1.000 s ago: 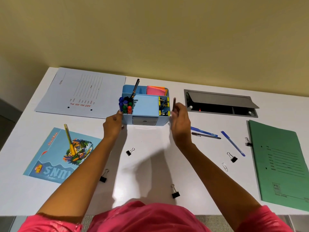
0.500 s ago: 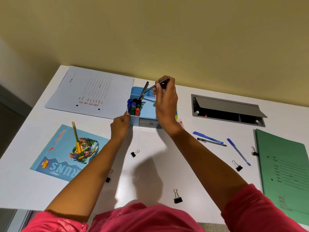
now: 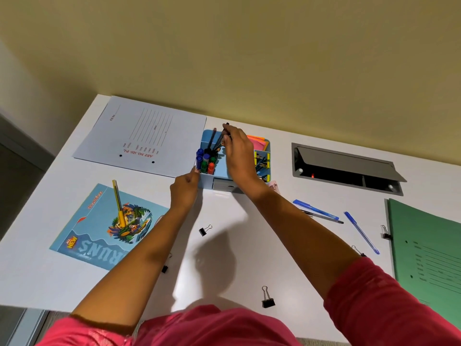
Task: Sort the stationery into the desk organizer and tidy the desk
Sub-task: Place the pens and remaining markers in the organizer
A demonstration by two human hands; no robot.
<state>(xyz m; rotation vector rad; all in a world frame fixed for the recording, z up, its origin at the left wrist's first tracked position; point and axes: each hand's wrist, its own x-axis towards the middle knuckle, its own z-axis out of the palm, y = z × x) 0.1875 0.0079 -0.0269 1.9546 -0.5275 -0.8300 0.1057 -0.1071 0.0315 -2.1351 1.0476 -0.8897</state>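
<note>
The pen, pinched in curled fingers of the right hand, should be lowered upright into the far-left slot of the organizer, whose near-left corner is gripped by the left hand.

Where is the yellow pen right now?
In the head view, the yellow pen lies on the blue picture booklet at the left side of the desk, left of the left hand and nearer the person than the pale folder.
</note>
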